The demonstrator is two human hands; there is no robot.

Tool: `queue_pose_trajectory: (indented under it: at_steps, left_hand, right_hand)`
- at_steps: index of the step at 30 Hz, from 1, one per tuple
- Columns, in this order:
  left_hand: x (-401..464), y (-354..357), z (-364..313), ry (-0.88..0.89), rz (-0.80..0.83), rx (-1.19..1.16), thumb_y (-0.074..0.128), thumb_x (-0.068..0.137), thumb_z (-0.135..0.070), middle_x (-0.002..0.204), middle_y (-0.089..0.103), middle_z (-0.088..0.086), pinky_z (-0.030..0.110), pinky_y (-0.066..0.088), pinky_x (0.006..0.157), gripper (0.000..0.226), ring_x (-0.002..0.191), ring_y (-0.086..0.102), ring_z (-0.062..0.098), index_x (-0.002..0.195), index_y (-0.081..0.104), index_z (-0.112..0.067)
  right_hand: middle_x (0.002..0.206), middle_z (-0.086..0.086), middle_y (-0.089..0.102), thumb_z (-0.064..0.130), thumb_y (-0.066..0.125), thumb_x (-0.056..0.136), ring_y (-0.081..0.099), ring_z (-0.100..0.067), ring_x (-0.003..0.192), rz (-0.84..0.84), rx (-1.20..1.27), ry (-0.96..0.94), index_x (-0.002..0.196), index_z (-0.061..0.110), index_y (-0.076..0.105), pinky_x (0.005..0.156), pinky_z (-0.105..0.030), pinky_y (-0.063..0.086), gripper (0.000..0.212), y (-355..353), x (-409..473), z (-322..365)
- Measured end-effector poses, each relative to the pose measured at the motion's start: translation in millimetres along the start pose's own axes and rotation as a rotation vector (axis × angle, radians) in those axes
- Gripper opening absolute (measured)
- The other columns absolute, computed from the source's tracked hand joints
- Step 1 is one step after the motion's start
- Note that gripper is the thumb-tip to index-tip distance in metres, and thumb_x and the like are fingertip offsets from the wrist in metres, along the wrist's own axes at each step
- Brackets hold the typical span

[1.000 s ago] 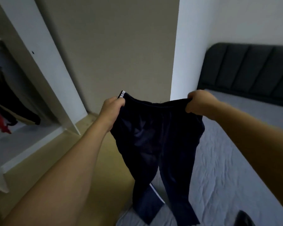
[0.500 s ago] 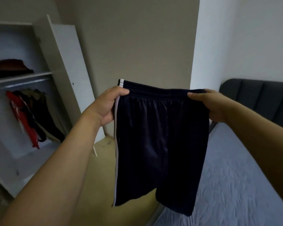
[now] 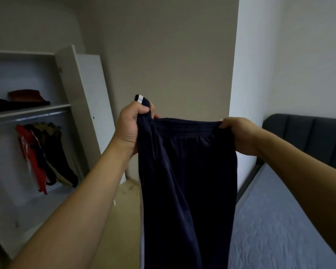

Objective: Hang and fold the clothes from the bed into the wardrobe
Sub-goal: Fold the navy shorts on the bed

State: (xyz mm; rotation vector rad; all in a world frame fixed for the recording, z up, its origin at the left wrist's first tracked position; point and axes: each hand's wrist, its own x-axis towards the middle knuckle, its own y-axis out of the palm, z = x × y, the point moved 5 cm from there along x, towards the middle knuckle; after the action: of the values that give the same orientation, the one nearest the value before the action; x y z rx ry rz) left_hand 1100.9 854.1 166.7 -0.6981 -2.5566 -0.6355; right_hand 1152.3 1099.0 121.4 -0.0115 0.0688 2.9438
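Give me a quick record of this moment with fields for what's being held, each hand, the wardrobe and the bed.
item held: dark navy track pants with a white side stripe, hanging from the waistband in the air
left hand: left hand grips one end of the waistband, bunched
right hand: right hand pinches the other end
wardrobe: wardrobe on the left, door open; clothes on the rail; folded items on the shelf
bed: bed on the right, grey cover, dark headboard
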Motion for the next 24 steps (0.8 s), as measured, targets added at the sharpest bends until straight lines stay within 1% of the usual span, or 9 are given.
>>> queue_pose_trajectory:
  at_steps: [3,6,8,10,13,15,18,21,24]
  left_hand:
    - [4,1,-14,0.084,-0.044,0.434,0.055,0.072,-0.018,0.057,0.039,-0.002,0.027,0.031,0.055,0.016,0.053,0.039,0.013,0.061,0.044,-0.013]
    - [1,45,-27,0.204,0.254,0.715,0.047,0.078,-0.018,0.061,0.037,-0.002,0.029,0.029,0.058,0.02,0.058,0.037,0.012,0.059,0.039,-0.013]
    - [0,68,-28,0.254,0.371,0.983,0.041,0.075,-0.015,0.072,0.043,-0.004,0.027,0.031,0.067,0.015,0.067,0.042,0.01,0.061,0.046,-0.016]
    - [2,74,-26,0.291,0.35,1.198,0.038,0.076,-0.009,0.083,0.048,-0.007,0.026,0.031,0.072,0.022,0.074,0.045,0.005,0.069,0.053,-0.023]
    - [5,67,-17,0.22,0.327,1.156,0.038,0.083,-0.001,0.088,0.05,-0.004,0.029,0.038,0.065,0.029,0.07,0.044,0.009,0.093,0.044,-0.028]
    - [6,61,-13,0.191,0.307,1.059,0.045,0.088,-0.011,0.088,0.051,0.0,0.032,0.043,0.056,0.024,0.065,0.044,0.008,0.097,0.035,-0.031]
    - [8,62,-10,0.228,0.258,0.976,0.057,0.088,-0.02,0.092,0.057,0.006,0.041,0.052,0.06,0.03,0.07,0.052,0.01,0.097,0.03,-0.03]
    - [10,61,-11,0.244,0.191,0.944,0.063,0.081,-0.034,0.089,0.06,-0.002,0.037,0.056,0.066,0.037,0.072,0.057,0.009,0.097,0.03,-0.03]
    - [13,57,-11,0.257,0.128,0.948,0.064,0.082,-0.026,0.089,0.061,-0.004,0.037,0.058,0.07,0.037,0.077,0.062,0.012,0.097,0.031,-0.028]
  right_hand:
    - [0.076,-0.006,0.054,0.0,0.045,0.095,0.053,-0.016,0.061,0.039,-0.214,-0.188,0.091,0.019,0.05,0.052,-0.023,0.043,0.02,11,-3,21]
    - [0.068,-0.005,0.051,-0.008,0.037,0.092,0.046,-0.015,0.057,0.014,-0.352,-0.331,0.077,0.016,0.055,0.047,-0.02,0.037,0.034,22,-10,42]
    - [0.066,-0.008,0.055,-0.008,0.033,0.087,0.051,-0.018,0.058,0.034,-0.268,-0.319,0.069,0.013,0.06,0.051,-0.024,0.041,0.039,29,-17,51]
    - [0.07,-0.008,0.061,0.007,0.039,0.085,0.058,-0.019,0.064,0.086,-0.144,-0.268,0.07,0.012,0.064,0.062,-0.027,0.049,0.03,32,-22,58]
    - [0.082,-0.012,0.06,0.029,0.047,0.082,0.059,-0.023,0.076,0.158,-0.176,-0.265,0.082,0.008,0.064,0.076,-0.033,0.046,0.027,29,-30,63]
    - [0.094,-0.015,0.06,0.034,0.054,0.087,0.059,-0.025,0.086,0.154,-0.338,-0.327,0.093,0.002,0.063,0.08,-0.033,0.046,0.034,28,-31,64]
    - [0.113,-0.018,0.056,0.043,0.073,0.077,0.061,-0.023,0.092,0.097,-0.485,-0.399,0.1,0.009,0.065,0.077,-0.029,0.05,0.041,34,-33,65]
    - [0.121,-0.007,0.047,0.059,0.078,0.056,0.058,-0.021,0.105,0.106,-0.515,-0.394,0.1,0.021,0.066,0.086,-0.025,0.051,0.06,39,-34,64]
    - [0.112,0.008,0.039,0.055,0.076,0.061,0.05,-0.009,0.099,0.021,-0.608,-0.43,0.095,0.029,0.064,0.073,-0.013,0.045,0.045,38,-36,67]
